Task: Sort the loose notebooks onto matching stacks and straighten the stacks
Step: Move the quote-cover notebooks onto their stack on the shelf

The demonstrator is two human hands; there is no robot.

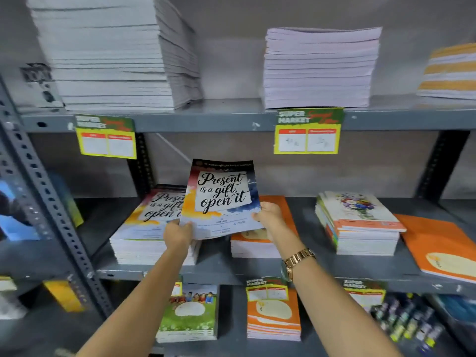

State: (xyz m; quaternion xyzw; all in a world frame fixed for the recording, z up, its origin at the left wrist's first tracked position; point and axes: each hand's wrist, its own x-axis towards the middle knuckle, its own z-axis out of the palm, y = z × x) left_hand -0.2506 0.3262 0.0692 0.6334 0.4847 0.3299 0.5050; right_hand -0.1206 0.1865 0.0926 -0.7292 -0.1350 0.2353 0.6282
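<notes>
arms outstretched; left hand (177, 234) and right hand (269, 217) grip notebook (221, 199) tilted above matching stack (152, 228).

held notebook (221, 199): its lower corners are covered by the left hand (178, 234) and right hand (270, 219); small print at the bottom is too fine to read
matching stack (148, 225): right part of the top cover is hidden behind the held notebook
orange stack (257, 243): mostly covered by the right hand and the held notebook
price tags (307, 132): handwriting too blurred to read
orange notebook (443, 246): at the middle shelf's right end, cut by the picture's right edge
striped stack (449, 73): top shelf's right end, cut off likewise
</notes>
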